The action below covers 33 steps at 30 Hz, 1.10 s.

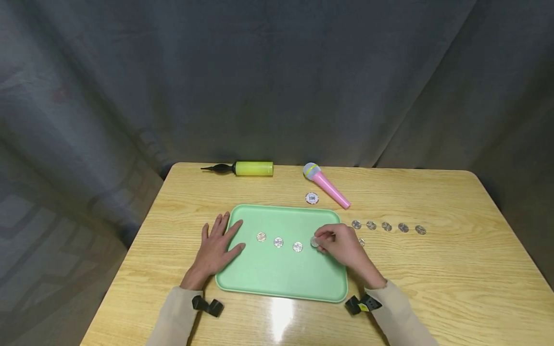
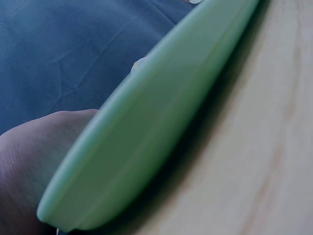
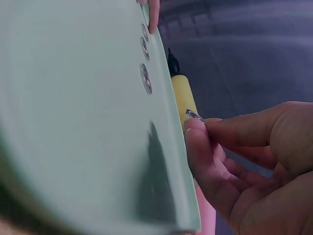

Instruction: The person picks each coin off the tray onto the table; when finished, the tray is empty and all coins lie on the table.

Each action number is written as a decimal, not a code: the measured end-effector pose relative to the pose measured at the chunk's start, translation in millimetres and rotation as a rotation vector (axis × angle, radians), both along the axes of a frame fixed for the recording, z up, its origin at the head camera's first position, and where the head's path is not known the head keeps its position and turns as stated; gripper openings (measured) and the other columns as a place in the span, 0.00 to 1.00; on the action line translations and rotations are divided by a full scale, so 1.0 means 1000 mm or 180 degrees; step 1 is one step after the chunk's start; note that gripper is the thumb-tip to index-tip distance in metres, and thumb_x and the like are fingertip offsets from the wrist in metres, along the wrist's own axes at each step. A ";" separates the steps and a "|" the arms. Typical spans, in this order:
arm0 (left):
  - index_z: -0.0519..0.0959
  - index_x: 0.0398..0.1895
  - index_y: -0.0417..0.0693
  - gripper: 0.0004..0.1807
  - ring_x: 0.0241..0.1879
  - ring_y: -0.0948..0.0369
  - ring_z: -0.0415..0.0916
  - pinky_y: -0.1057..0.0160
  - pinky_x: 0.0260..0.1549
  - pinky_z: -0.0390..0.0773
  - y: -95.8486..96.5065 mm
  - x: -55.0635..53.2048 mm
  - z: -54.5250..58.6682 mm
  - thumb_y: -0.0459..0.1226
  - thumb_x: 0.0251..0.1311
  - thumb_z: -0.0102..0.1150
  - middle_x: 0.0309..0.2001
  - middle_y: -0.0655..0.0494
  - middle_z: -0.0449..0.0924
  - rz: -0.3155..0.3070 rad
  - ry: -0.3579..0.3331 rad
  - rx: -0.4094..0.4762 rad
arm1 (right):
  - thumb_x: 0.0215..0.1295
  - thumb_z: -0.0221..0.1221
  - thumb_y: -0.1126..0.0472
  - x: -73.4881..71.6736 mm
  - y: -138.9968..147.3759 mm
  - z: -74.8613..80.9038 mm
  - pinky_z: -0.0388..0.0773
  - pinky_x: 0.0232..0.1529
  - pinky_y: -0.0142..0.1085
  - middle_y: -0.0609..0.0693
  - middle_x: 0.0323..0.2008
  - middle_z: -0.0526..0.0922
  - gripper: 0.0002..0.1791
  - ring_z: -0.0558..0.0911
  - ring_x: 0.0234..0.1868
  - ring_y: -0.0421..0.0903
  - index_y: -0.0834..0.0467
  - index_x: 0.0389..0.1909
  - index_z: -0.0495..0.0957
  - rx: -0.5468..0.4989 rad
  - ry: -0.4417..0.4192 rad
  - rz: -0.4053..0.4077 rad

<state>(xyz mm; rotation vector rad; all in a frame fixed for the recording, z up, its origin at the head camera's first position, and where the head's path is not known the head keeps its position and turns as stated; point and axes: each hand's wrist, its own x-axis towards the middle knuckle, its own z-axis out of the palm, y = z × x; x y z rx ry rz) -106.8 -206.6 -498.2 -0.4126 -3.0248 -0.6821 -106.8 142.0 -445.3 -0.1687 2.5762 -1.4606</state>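
Note:
My right hand (image 1: 344,244) pinches a silvery coin (image 3: 194,116) between thumb and fingertips, over the right half of a green tray (image 1: 281,281). In the right wrist view the pinched coin is held above the tray's surface, and a shadow falls below it. Three more coins lie in a row on the tray: a left coin (image 1: 261,237), a middle coin (image 1: 278,242) and a right coin (image 1: 297,247). My left hand (image 1: 214,250) lies at the tray's left edge with its fingers spread. Its fingertips are hidden in the left wrist view, where the tray's side wall (image 2: 161,103) fills the middle.
Several coins (image 1: 386,226) form a row on the wooden table right of the tray, with another coin (image 1: 361,242) partly behind my right hand. Behind the tray lie a poker chip (image 1: 312,198) marked 100, a pink toy microphone (image 1: 331,190) and a yellow balloon pump (image 1: 254,168).

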 end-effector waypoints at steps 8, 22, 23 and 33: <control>0.65 0.76 0.55 0.37 0.80 0.39 0.44 0.28 0.71 0.40 0.000 0.001 0.000 0.53 0.64 0.56 0.80 0.39 0.50 -0.0005 0.0004 0.0012 | 0.63 0.63 0.72 -0.001 0.025 0.005 0.86 0.30 0.33 0.62 0.30 0.88 0.07 0.87 0.27 0.45 0.72 0.40 0.83 -0.0270 -0.0018 -0.0071; 0.65 0.76 0.55 0.37 0.80 0.39 0.44 0.28 0.71 0.41 -0.001 0.001 0.000 0.54 0.64 0.56 0.80 0.39 0.50 0.0010 -0.0001 -0.0015 | 0.66 0.60 0.72 0.002 0.073 0.006 0.86 0.33 0.31 0.65 0.35 0.88 0.09 0.86 0.29 0.38 0.73 0.44 0.82 -0.0167 0.0055 -0.0295; 0.65 0.76 0.55 0.37 0.80 0.39 0.44 0.28 0.71 0.41 -0.001 0.001 0.000 0.54 0.64 0.56 0.80 0.39 0.50 0.0010 -0.0002 -0.0018 | 0.66 0.60 0.72 0.003 0.075 0.006 0.86 0.33 0.31 0.66 0.36 0.88 0.10 0.86 0.29 0.38 0.74 0.45 0.82 -0.0159 0.0050 -0.0309; 0.65 0.76 0.55 0.37 0.80 0.39 0.45 0.28 0.71 0.41 0.000 0.001 0.000 0.54 0.64 0.56 0.80 0.39 0.50 0.0012 0.0010 -0.0005 | 0.66 0.58 0.74 0.010 0.104 0.000 0.85 0.32 0.30 0.67 0.37 0.87 0.10 0.86 0.28 0.37 0.75 0.45 0.81 0.0063 0.0041 -0.0472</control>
